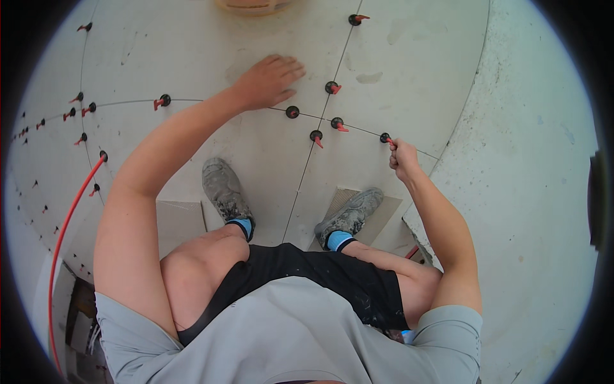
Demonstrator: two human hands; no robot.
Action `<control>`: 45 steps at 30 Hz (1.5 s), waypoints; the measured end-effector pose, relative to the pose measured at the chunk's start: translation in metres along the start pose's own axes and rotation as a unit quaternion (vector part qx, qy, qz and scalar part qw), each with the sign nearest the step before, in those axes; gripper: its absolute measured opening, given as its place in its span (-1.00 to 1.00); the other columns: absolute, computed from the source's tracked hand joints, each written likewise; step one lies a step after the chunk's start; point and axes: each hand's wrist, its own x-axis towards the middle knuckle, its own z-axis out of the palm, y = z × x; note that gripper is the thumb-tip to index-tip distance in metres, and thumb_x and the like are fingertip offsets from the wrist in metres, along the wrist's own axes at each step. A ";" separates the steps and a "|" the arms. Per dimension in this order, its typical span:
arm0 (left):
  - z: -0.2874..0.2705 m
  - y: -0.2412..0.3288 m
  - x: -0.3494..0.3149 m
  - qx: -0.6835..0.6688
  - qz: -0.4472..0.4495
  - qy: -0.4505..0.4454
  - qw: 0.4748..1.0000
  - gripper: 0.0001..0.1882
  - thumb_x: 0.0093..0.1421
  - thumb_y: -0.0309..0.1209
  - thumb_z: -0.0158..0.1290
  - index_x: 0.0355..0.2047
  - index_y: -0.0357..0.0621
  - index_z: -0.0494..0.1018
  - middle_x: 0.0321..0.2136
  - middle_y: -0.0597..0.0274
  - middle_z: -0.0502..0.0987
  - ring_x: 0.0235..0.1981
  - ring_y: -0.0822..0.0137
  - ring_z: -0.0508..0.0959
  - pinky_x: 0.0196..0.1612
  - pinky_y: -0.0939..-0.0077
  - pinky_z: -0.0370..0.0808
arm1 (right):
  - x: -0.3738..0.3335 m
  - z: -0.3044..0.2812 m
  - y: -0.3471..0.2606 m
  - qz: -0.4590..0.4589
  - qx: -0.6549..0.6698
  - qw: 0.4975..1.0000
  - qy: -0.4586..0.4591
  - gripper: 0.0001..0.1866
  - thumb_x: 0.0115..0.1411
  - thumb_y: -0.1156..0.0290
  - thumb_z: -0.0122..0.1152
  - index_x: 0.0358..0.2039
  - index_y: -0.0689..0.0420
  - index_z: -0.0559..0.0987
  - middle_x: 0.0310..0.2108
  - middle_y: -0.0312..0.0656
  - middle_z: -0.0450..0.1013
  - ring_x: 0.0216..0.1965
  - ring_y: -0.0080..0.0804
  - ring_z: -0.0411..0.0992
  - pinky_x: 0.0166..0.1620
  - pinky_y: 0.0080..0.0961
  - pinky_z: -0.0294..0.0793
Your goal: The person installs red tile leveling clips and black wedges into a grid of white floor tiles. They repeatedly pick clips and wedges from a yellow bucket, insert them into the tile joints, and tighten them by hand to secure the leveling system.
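Note:
My right hand (403, 159) is closed on the red handle of a tile leveling clip (385, 137), whose black round base sits on the joint between large pale floor tiles (256, 153). With fingers stretched out, my left hand (268, 82) lies low over the tiles, or flat on them; I cannot tell which. Just right of it, a black base (292, 112) sits on the same joint, and no red handle shows on it. Between my hands stand more clips with red handles, one (337, 124) on this joint and another (316, 136) on the crossing joint.
Several more clips (165, 100) dot the joints to the left. A red cord (61, 243) curves along the left side. An orange-rimmed tub (252, 6) shows at the top edge. My right shoe (352, 214) rests by a loose tile piece (387, 214). A pale wall (524, 192) rises at right.

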 end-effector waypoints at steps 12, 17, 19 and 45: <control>0.037 -0.001 0.061 0.056 0.091 -0.012 0.994 -0.38 0.25 -0.13 0.01 0.27 -0.06 0.23 0.33 0.33 0.18 0.39 0.29 0.07 0.42 0.17 -0.07 | -0.011 0.008 -0.017 -0.132 -0.375 0.916 0.055 -0.73 0.22 0.36 0.00 -0.60 0.15 0.47 -0.74 -0.26 0.32 -0.66 -0.40 0.33 -0.55 -0.39 0.33; 0.040 0.008 0.064 0.082 0.072 -0.009 0.994 -0.40 0.26 -0.10 -0.01 0.26 -0.02 0.26 0.32 0.36 0.20 0.39 0.27 0.06 0.41 0.12 -0.07 | 0.016 0.004 0.015 0.107 0.224 0.968 -0.016 -0.77 0.23 0.34 0.03 -0.58 0.06 0.40 -0.77 -0.39 0.16 -0.75 -0.54 0.13 -0.68 -0.56 0.09; 0.038 0.013 0.065 0.096 0.063 -0.013 0.993 -0.41 0.26 -0.10 -0.02 0.26 -0.01 0.27 0.32 0.36 0.20 0.39 0.25 0.05 0.41 0.10 -0.06 | 0.017 0.002 0.020 0.080 0.198 0.977 -0.010 -0.77 0.23 0.30 0.05 -0.55 0.07 0.42 -0.76 -0.35 0.21 -0.73 -0.49 0.20 -0.66 -0.53 0.14; 0.017 0.030 0.064 0.144 0.029 -0.167 0.975 -0.24 0.21 -0.04 0.06 0.36 0.05 0.12 0.41 0.41 0.01 0.43 0.26 -0.05 0.41 0.06 -0.10 | -0.022 0.004 -0.012 -0.406 -0.673 0.615 0.064 -0.70 0.26 0.30 0.02 -0.53 0.20 0.52 -0.55 0.05 0.51 -0.48 0.06 0.51 -0.37 -0.08 0.49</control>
